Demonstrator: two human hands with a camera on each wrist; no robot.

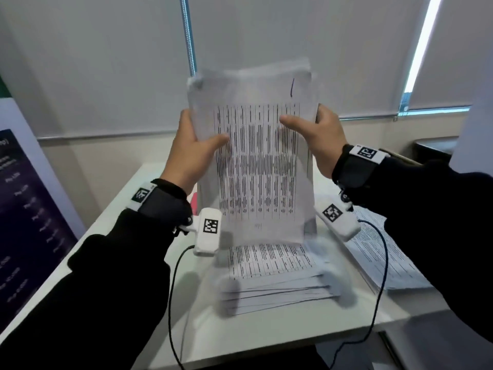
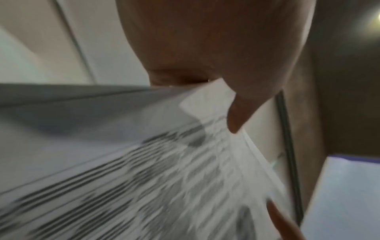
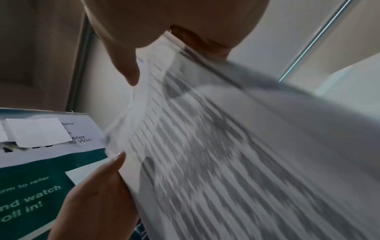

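I hold a sheaf of printed sheets (image 1: 256,161) upright above the table, its front page covered with a table of dark text. My left hand (image 1: 194,145) grips its left edge, thumb on the front and fingers behind. My right hand (image 1: 312,129) grips the right edge the same way. The left wrist view shows the sheaf (image 2: 164,178) blurred under my left thumb (image 2: 236,113). In the right wrist view the sheaf (image 3: 226,146) runs under my right thumb (image 3: 127,69). A second pile of printed sheets (image 1: 277,279) lies flat on the white table (image 1: 149,263) just below.
Another pile of printed pages (image 1: 378,252) lies at the table's right. A dark banner (image 1: 29,209) stands at the left. Closed window blinds (image 1: 266,36) hang behind the table. Cables from the wrist cameras hang over the table's front edge. A green poster (image 3: 41,194) shows in the right wrist view.
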